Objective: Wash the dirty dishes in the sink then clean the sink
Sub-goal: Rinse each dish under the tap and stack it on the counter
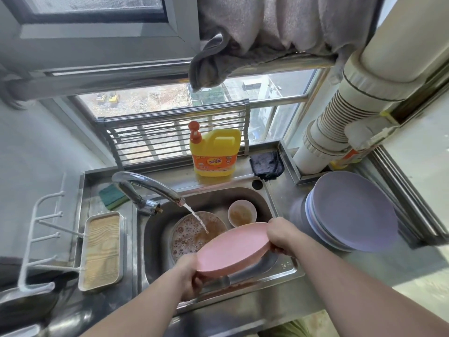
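While water runs from the faucet (148, 188), a pink plate (232, 249) is held tilted over the front half of the sink (274, 207), its pale underside toward the camera, smooth and clean-looking on that face. Left hand (188, 276) grips the plate's lower left rim, fingers curled under the edge; right hand (283, 235) grips the upper right rim, fingers wrapped over it. Both forearms reach in from the bottom of the frame, converging on the plate.

Below the plate in the basin: a round dirty plate (192, 232) filled with brown, foamy water, the stream landing on it just beside the pink rim. A small bowl (242, 213) with brownish residue sits upright at the back right of the basin, near the right hand but apart from it.

Edges and room: the basin wall is close to the right of the right hand; a stack of purple plates (352, 210) rests on the counter just right of the sink. Yellow detergent bottle (213, 152) stands on the back ledge, dark cloth (267, 164) beside it. Green sponge (113, 196) lies left of the faucet base; a tray with a wooden insert (102, 249) lies left of the sink. The faucet spout arches over the basin's left rear, above the dirty plate.
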